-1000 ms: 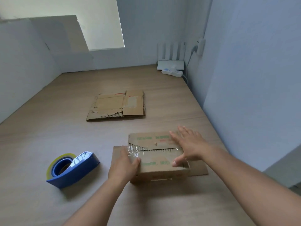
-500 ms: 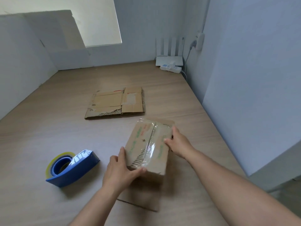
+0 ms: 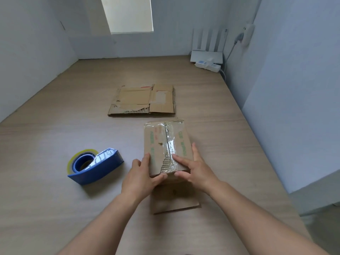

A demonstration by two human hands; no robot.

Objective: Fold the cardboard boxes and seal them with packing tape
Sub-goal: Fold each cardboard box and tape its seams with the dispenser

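Two bare hands grip one small cardboard box (image 3: 166,146) just right of the frame's centre, where it stands on the wooden table (image 3: 55,199) with its taped top face turned up. The left hand (image 3: 141,177) is curled round the box's lower left corner, fingers lying up the left edge and thumb hooked along the near edge. The right hand (image 3: 195,168) clasps the lower right corner, its thumb pressed flat on the top face, its forefinger along the near edge and the other fingers reaching up the right side. A strip of clear packing tape (image 3: 170,142) runs up the torn middle seam between the two hands. An unfolded flap (image 3: 174,201) lies flat on the table below the box, between the wrists. Left of the left hand, apart from it, sits a blue tape dispenser (image 3: 95,165) with a roll in it. Above the box, towards the upper centre, lies a flattened cardboard box (image 3: 143,100), not touching the held one. At the upper right corner of the table stand a white router (image 3: 206,56) and a power strip (image 3: 207,64)
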